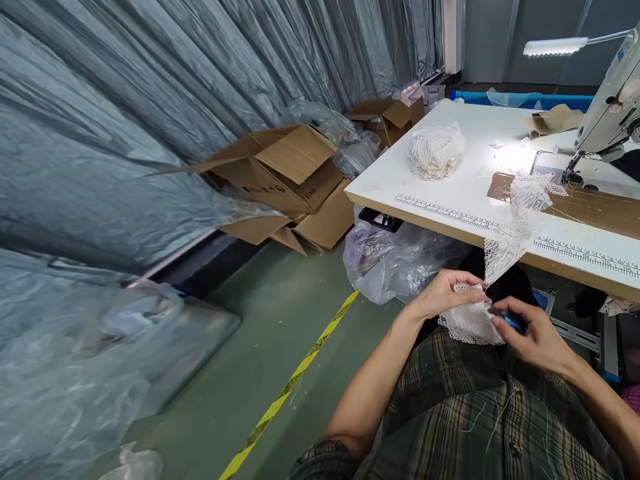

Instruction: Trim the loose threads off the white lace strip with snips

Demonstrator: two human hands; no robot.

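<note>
My left hand [445, 293] pinches the edge of a white lace piece [470, 323] in my lap, just below the table edge. My right hand [530, 333] rests against the same lace and grips a small blue tool [513, 323], mostly hidden by the fingers. A strip of white lace [515, 230] runs from my hands up over the edge of the white table [450, 200] toward the sewing machine [610, 110]. A bundle of lace [436, 152] lies further back on the table.
A brown cardboard sheet [595, 207] lies by the machine under a lit lamp [555, 45]. Open cardboard boxes [287, 177] and plastic bags [395, 260] sit on the green floor along a plastic-covered wall. A yellow tape line [295, 383] crosses the floor.
</note>
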